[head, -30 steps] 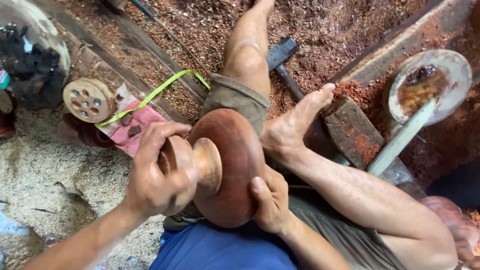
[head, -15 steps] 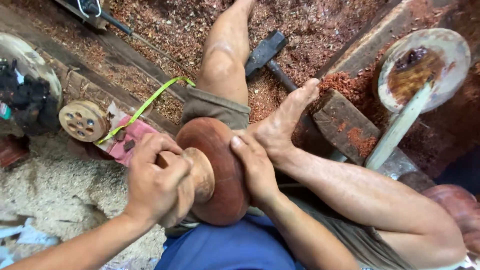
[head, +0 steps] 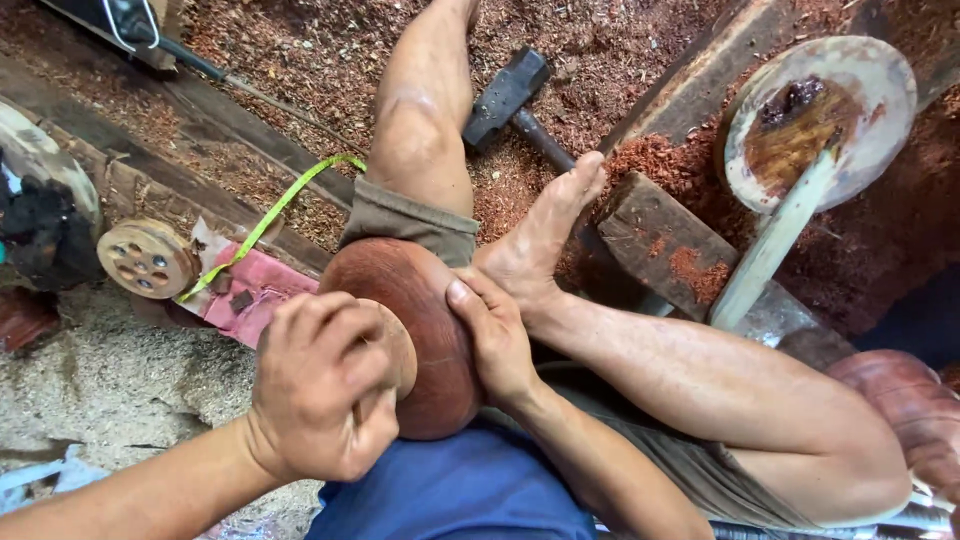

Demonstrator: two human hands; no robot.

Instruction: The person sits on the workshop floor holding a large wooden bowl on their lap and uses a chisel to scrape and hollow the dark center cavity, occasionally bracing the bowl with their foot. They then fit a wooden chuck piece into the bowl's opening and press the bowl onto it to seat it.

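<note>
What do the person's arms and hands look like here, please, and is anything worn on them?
Both are bare: the left hand and the right hand have no gloves, rings or watch showing, and both forearms are uncovered, with no sleeves in view. The fingernails are short. The nearest clothing is a blue shirt and olive shorts.
</note>
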